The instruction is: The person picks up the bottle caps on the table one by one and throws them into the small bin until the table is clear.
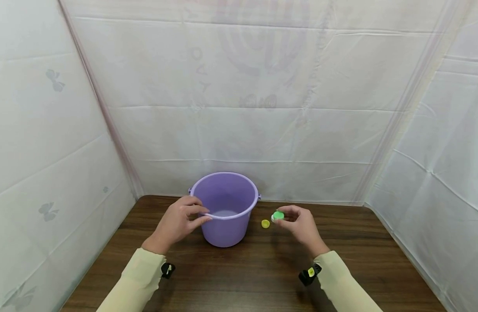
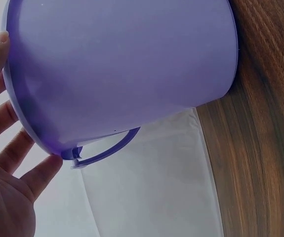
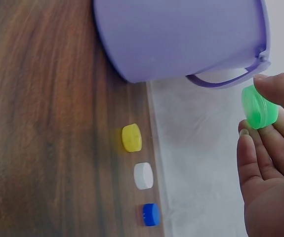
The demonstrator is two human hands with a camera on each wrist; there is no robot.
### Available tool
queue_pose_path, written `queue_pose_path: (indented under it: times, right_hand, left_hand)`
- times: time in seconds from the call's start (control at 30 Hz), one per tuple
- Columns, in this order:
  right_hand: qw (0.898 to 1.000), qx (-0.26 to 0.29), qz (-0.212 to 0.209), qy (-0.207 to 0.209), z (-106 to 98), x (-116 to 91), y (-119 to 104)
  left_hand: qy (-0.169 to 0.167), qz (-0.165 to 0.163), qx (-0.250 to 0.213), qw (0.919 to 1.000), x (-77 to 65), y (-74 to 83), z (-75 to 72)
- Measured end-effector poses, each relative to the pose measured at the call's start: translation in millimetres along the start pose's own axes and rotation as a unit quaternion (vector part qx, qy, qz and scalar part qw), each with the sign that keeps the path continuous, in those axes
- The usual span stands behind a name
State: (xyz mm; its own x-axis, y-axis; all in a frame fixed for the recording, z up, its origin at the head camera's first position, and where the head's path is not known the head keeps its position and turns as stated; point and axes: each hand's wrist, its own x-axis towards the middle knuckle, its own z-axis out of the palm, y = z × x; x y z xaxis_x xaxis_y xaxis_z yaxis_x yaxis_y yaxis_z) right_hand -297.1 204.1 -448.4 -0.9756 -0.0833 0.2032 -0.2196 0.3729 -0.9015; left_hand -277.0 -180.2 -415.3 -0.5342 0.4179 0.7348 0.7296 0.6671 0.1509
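Observation:
A purple bucket [image 1: 226, 232] stands upright on the wooden table, its handle hanging down at the back in the wrist views. My left hand [image 1: 179, 220] holds its near-left rim, thumb on the outer side and fingers over the edge. To the right of the bucket, my right hand [image 1: 299, 223] pinches a green bottle cap [image 3: 259, 108] between thumb and fingers, raised above the table. Three more caps lie in a row on the table: a yellow cap [image 3: 132, 138], a white cap [image 3: 143, 176] and a blue cap [image 3: 151, 215]. The blue one is hidden in the head view.
The brown wooden table [image 1: 231, 281] is bordered by pale sheeting [image 1: 239, 130] at the back and on both sides. The caps lie near the table's back edge, right of the bucket.

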Motion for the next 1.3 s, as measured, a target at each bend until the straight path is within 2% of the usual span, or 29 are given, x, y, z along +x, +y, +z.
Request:
queue_pose_path:
  times: [0.07, 0.13, 0.3, 0.37, 0.53, 0.77, 1.03, 1.3]
  right_hand:
    - [1.000, 0.001, -0.006, 0.004, -0.7, -0.4, -3.0]
    - [1.000, -0.001, -0.010, 0.002, -2.5, -4.1, -15.0]
    - [1.000, 0.000, -0.022, 0.000, -5.5, -2.5, -20.8]
    - [1.000, 0.003, -0.029, 0.003, -5.7, 2.0, -13.4]
    - [0.999, 0.001, -0.046, 0.005, -6.9, 3.8, -17.8]
    - [0.999, 0.001, -0.054, 0.002, -6.2, 4.3, -28.8]
    - [0.998, 0.025, -0.060, -0.009, -4.3, 7.7, -40.1]
    - [0.996, 0.029, -0.086, -0.007, 1.1, 14.0, -47.8]
  left_hand:
    - [0.001, 0.001, -0.001, 1.0000, -0.2, 0.0, 0.4]
    - [0.001, 0.002, -0.001, 1.0000, -0.3, -0.2, 0.9]
    - [0.002, 0.003, 0.000, 1.0000, -0.2, -0.4, 1.1]
    - [0.003, 0.004, 0.001, 1.0000, -0.2, -0.7, 1.0]
    - [0.003, 0.003, -0.001, 1.0000, 0.0, -0.8, 0.9]
    - [0.001, -0.002, -0.004, 1.0000, -0.2, -0.3, 0.6]
    - [0.003, 0.000, -0.003, 1.0000, -0.1, -1.2, 1.0]
    - [0.006, 0.006, -0.001, 1.0000, -0.4, -1.6, 1.3]
